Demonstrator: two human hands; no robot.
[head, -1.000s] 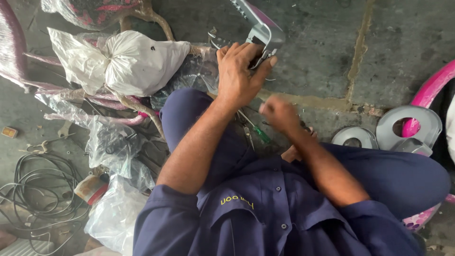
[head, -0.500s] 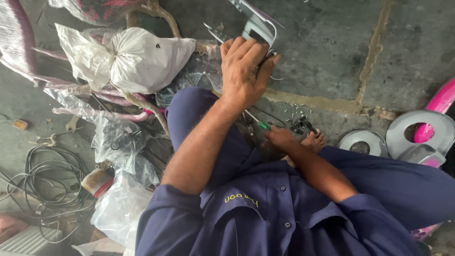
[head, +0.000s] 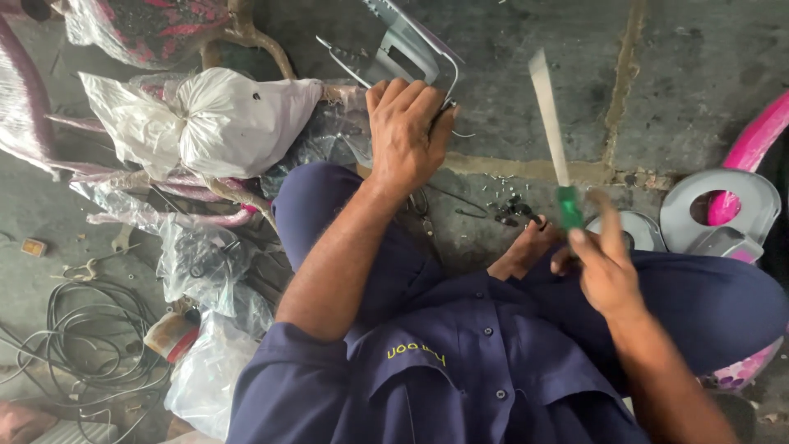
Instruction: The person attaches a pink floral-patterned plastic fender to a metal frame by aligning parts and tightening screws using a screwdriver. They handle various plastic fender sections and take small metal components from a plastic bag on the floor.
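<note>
My left hand [head: 407,131] grips a grey metal bracket [head: 403,45] that stands tilted on the concrete floor in front of my knee. My right hand [head: 604,263] holds a screwdriver [head: 552,140] by its green handle, its long flat blade pointing up and away, blurred by motion. The blade is apart from the bracket, well to its right. My bare foot [head: 526,247] rests on the floor between my hands, next to several small dark screws [head: 514,210].
A tied white plastic bag [head: 222,119] and clear bags with parts [head: 201,271] lie at the left. Coiled black cable [head: 66,345] is at the lower left. Grey round metal plates [head: 723,214] and a pink curved part [head: 756,140] are at the right.
My right hand has come up from the floor near my foot, now holding the green-handled screwdriver raised. My left hand has stayed on the grey bracket.
</note>
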